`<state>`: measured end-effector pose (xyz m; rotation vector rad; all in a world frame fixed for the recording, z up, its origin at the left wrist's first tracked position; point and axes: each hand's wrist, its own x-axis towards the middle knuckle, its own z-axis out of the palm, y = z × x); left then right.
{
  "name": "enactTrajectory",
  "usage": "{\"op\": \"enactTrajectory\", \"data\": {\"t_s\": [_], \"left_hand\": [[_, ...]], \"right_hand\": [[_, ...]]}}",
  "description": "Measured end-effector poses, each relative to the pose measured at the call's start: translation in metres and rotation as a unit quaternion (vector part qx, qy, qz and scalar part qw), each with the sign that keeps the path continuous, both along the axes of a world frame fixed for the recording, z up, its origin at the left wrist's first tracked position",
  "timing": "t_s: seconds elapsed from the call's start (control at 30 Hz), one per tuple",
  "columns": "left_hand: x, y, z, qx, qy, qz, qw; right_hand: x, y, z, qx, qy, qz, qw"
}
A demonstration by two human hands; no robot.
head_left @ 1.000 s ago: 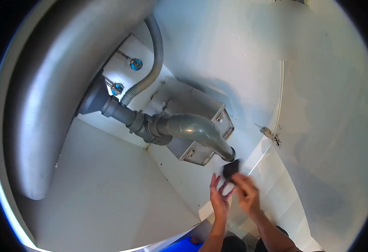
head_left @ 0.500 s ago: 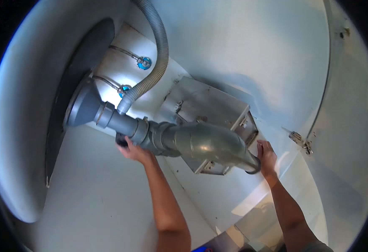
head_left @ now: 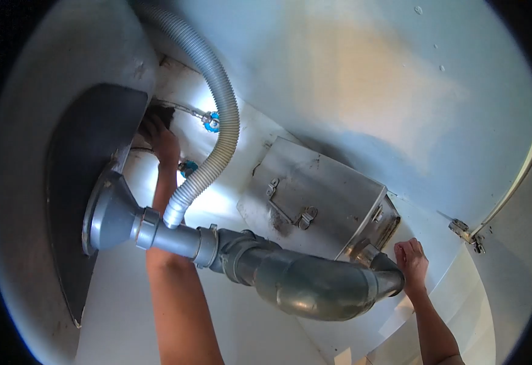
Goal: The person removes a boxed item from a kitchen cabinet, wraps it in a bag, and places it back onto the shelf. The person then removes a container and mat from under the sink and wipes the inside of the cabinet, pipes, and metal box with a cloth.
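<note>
My left hand (head_left: pixel 161 141) reaches up behind the grey drain pipe (head_left: pixel 178 239), its fingers closed on a dark cloth (head_left: pixel 164 114) against the underside of the sink (head_left: pixel 96 134). The forearm passes behind the pipe. Close by are two valves with blue handles, an upper valve (head_left: pixel 211 121) and a lower valve (head_left: pixel 188 168). My right hand (head_left: pixel 412 263) is curled beside the bent end of the trap pipe (head_left: pixel 321 286), near the metal box. Whatever it may hold is hidden by the fingers.
A ribbed grey hose (head_left: pixel 224 115) arches from the pipe up to the top left. A metal box (head_left: pixel 314 194) with a latch stands on the cabinet floor behind the trap. At the right is a cabinet hinge (head_left: pixel 466 234).
My left hand has moved from beneath the pipe up behind it, taking the dark cloth to the sink's underside. The view has shifted; my right hand stays by the pipe's bent end.
</note>
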<state>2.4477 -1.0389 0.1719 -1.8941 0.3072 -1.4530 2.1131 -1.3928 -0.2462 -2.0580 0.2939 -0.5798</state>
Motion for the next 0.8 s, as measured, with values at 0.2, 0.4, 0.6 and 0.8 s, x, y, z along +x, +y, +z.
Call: {"op": "enactTrajectory", "data": {"t_s": [0.2,0.4,0.6,0.8], "left_hand": [[-0.01,-0.002,-0.085,0.043,0.189,0.072,0.978],[-0.061,-0.024,-0.179,0.144,0.352,0.285,0.88],[-0.041,-0.029,-0.154,-0.098,0.481,-0.047,0.87],[-0.034,-0.135,-0.054,-0.398,0.436,-0.372,0.717]], "right_hand": [[-0.001,-0.001,0.004,0.026,0.004,0.013,1.0],[-0.001,-0.001,0.001,0.028,0.008,0.025,0.999],[0.0,0.0,0.006,0.012,-0.003,0.024,1.0],[0.0,0.001,0.004,-0.005,0.019,0.013,1.0]]}}
